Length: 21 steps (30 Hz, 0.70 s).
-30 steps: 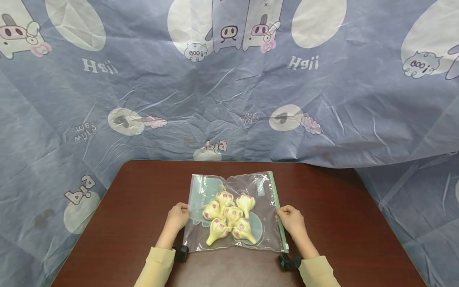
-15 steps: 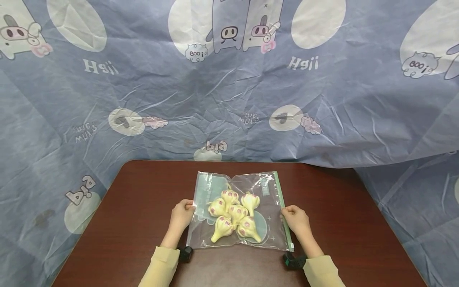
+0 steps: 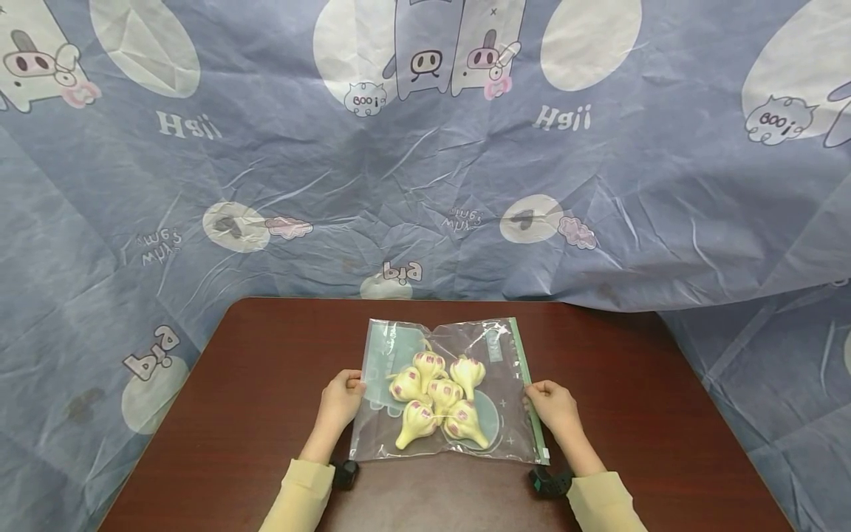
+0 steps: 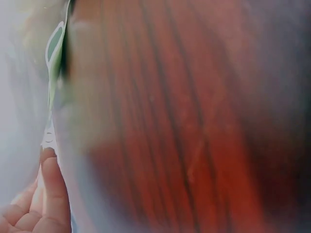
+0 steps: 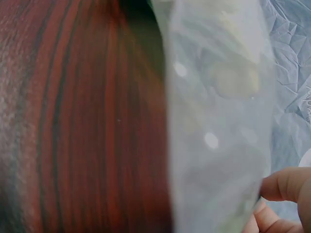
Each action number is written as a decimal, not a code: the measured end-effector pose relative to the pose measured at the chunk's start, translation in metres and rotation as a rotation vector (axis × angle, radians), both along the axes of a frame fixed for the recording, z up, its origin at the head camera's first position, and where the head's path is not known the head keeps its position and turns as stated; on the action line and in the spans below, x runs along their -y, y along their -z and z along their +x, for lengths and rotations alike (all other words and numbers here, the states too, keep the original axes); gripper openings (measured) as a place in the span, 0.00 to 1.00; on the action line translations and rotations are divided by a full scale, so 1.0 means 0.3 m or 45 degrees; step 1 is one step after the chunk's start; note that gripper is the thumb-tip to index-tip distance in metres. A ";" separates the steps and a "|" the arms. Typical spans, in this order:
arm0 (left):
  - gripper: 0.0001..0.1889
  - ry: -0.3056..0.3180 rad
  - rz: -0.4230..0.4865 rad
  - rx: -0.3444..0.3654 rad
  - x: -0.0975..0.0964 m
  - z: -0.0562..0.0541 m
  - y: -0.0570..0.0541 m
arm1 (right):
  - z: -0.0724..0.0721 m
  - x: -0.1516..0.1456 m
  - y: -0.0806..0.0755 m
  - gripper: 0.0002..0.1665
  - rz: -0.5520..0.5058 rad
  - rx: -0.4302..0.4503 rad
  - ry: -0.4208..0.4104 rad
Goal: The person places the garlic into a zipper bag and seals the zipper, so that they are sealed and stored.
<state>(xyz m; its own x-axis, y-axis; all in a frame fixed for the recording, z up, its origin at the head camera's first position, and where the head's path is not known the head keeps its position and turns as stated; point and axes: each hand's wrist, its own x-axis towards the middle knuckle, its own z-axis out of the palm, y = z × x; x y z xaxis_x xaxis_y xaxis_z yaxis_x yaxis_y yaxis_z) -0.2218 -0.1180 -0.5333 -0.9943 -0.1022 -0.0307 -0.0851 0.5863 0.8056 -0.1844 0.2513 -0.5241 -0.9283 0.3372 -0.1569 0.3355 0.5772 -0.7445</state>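
A clear zip bag (image 3: 505, 369) with a green zip strip along its right side is spread between both hands. Inside it lie several garlic bulbs (image 3: 445, 395), pale yellow with purple marks, bunched at the middle. My left hand (image 3: 341, 399) pinches the bag's left edge, thumb and fingers closed on the film in the left wrist view. At the zip side, my right hand (image 3: 553, 404) pinches the green strip about halfway along. In the right wrist view the bag (image 5: 218, 145) stands up from the wood, its film blurred, with thumb and finger (image 5: 284, 187) at its edge.
The dark red-brown wooden table (image 3: 266, 355) extends around the bag, with a paler worn patch at its near edge. Behind it hangs a blue cartoon-print cloth (image 3: 425, 162), meeting the table's back edge. Each wrist wears a black camera band (image 3: 549, 482).
Both hands have shifted to the right, carrying the bag and its garlic bulbs along, mostly in the first half second. Each hand keeps its hold on its side.
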 end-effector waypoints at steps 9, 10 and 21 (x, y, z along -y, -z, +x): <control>0.16 0.005 0.032 -0.087 0.009 0.007 -0.028 | 0.008 -0.022 -0.038 0.18 0.005 -0.034 -0.006; 0.16 -0.007 0.028 -0.104 0.007 0.006 -0.037 | 0.008 -0.023 -0.045 0.17 0.014 -0.050 0.000; 0.14 -0.030 0.143 -0.263 -0.068 -0.012 -0.142 | -0.027 0.035 -0.136 0.14 0.106 -0.199 0.060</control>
<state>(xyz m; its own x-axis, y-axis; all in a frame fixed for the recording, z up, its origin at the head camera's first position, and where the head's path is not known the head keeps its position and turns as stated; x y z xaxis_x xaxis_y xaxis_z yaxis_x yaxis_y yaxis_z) -0.2252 -0.0977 -0.4907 -0.9781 -0.1326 0.1607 0.0759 0.4919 0.8674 -0.1925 0.2408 -0.4832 -0.9219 0.3870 0.0187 0.2475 0.6255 -0.7399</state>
